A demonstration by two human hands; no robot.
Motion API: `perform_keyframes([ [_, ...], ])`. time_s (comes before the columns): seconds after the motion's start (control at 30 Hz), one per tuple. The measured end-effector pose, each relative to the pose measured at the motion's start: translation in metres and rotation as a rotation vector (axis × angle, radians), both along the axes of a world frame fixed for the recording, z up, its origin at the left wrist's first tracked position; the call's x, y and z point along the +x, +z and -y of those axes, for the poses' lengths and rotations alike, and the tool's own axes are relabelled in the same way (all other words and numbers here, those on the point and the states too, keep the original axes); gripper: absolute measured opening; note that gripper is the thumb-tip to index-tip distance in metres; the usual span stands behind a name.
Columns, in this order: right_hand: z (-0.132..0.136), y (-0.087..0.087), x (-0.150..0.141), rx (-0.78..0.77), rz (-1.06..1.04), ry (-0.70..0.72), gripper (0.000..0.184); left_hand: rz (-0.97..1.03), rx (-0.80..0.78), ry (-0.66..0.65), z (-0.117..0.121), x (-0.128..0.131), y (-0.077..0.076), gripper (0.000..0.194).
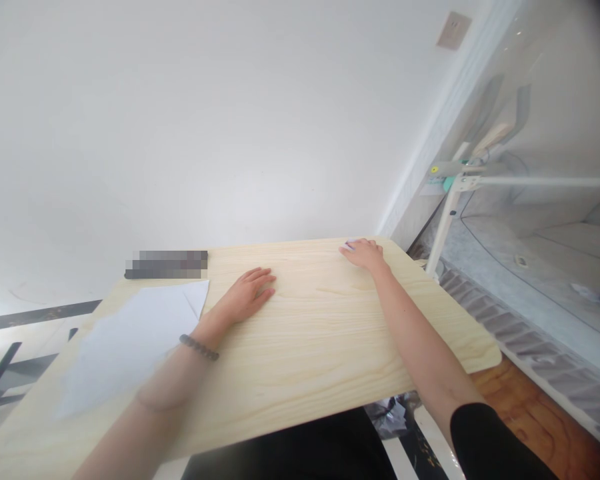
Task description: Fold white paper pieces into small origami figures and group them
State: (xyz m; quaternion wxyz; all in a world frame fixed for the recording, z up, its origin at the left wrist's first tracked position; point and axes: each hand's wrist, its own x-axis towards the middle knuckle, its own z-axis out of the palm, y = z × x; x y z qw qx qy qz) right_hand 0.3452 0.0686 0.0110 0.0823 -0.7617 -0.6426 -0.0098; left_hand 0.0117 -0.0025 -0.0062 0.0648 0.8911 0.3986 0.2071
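Note:
My left hand point(246, 293) lies flat and open on the pale wooden table point(305, 333), its fingers spread a little and nothing in them. Beside that wrist, which wears a dark beaded bracelet point(199, 347), are white paper sheets point(135, 327), partly under the forearm. Near the table's far right corner, my right hand point(365, 255) is closed over a small white and purplish thing point(349, 245). Fingers cover most of it, and its kind cannot be made out.
A blurred-out dark flat object point(167, 265) lies at the back left edge. Behind the table rises a white wall point(230, 120) with a socket point(454, 31). To the right stand a white metal frame point(445, 227) and a bed-like surface point(545, 267).

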Motion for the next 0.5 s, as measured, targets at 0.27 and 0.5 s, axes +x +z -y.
perform_keyframes([
  [0.27, -0.011, 0.007, -0.006, -0.050, 0.010, -0.051, 0.063, 0.002, -0.001, 0.002, -0.002, -0.002, -0.003, 0.041],
  [0.5, -0.010, 0.010, -0.003, -0.073, 0.031, -0.033, 0.064, -0.006, 0.001, -0.006, -0.002, -0.001, -0.003, 0.041],
])
